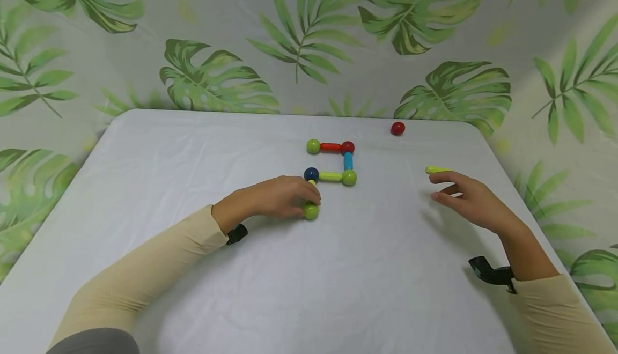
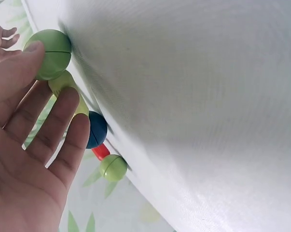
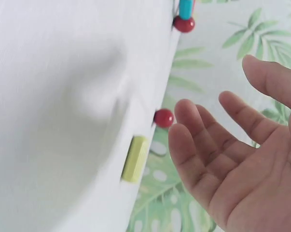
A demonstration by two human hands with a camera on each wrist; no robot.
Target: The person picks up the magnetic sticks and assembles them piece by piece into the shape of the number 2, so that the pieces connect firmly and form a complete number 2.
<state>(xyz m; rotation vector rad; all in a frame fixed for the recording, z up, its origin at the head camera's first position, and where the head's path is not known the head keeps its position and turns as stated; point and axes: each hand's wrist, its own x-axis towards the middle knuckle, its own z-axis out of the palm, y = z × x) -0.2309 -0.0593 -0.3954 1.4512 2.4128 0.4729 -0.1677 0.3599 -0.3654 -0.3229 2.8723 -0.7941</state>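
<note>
On the white table a joined chain of balls and rods forms an open-sided shape: a green ball [image 1: 313,146], a red rod [image 1: 331,147], a red ball [image 1: 347,147], a blue rod [image 1: 348,161], a second green ball [image 1: 350,177], a lime rod [image 1: 331,176] and a dark blue ball [image 1: 311,174]. From the blue ball another lime rod [image 2: 63,83] runs toward the near green ball [image 2: 51,60]. My left hand [image 1: 289,197] holds that near ball, thumb on it, fingers partly covering the rod. Above the table, beside a loose lime rod [image 3: 134,159], my right hand [image 1: 470,199] holds nothing, fingers relaxed.
A single red ball [image 1: 398,128] lies near the table's far edge, right of the chain. Behind the table [image 1: 217,139] hangs a leaf-patterned cloth [image 1: 318,91]. Each wrist wears a small black camera mount [image 1: 490,272].
</note>
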